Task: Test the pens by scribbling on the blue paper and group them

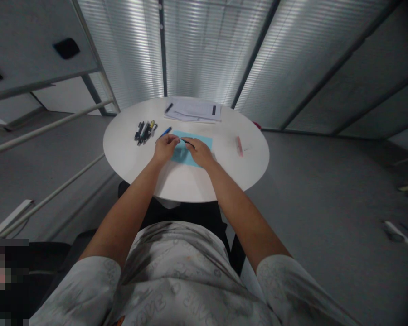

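Observation:
Both hands are over a light blue sheet (pixel 185 155) on a round white table (pixel 190 185). My right hand (pixel 200 151) is closed on a thin black pen (pixel 188 143), its tip pointing left. My left hand (pixel 166 146) is just left of that tip, over the sheet's left edge, with thumb and fingers pinched together; whatever is between them is too small to make out. A blue pen (pixel 165 131) lies directly behind my left hand.
Several markers (pixel 145 132) lie in a pile at the table's left. A stack of papers (pixel 193 111) is at the far edge. A pink-red object (pixel 239 146) rests on the right side. White rails (pixel 51 122) run along the left.

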{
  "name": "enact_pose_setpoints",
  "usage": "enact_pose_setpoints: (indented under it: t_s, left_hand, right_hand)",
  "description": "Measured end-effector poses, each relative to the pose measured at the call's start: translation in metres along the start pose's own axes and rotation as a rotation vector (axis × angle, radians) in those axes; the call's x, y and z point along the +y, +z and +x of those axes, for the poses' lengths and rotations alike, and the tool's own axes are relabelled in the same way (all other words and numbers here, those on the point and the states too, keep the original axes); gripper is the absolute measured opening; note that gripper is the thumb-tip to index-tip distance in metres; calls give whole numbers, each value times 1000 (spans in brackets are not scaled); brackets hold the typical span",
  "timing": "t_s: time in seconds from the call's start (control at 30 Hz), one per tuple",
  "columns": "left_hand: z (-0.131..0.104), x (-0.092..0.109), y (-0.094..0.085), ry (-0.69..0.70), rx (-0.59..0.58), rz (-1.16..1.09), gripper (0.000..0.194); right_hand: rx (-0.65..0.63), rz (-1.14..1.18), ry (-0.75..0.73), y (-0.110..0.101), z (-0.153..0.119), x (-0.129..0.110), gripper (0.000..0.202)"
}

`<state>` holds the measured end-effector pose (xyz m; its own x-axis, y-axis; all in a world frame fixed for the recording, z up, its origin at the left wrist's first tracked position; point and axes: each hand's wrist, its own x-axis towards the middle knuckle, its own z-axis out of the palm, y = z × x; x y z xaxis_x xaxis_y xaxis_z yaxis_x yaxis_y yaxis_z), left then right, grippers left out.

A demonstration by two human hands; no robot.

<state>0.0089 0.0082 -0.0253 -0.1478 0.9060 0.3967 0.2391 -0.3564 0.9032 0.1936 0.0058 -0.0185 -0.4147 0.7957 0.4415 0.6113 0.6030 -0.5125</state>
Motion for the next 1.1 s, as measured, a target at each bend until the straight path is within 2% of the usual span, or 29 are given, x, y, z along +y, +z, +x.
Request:
enact_pose_setpoints:
  t_s: [0.2,0.5,0.9,1.1]
  left_hand:
    - [-1,2,-2,-20,-20,-38,11]
    - [-1,-1,-2,5,-66,10,14]
    - [-6,5,-4,2,-27,177,8]
    - [-6,9,-4,-17,-58,145,10]
  right_hand:
    - [-12,-5,-36,-1,0,-3,43]
    - [-35,-90,41,-2,-2,-6,40]
    - [-103,-274,11,-12,-6,-23,38]
    - [-42,-178,38,-9,-5,-20,33]
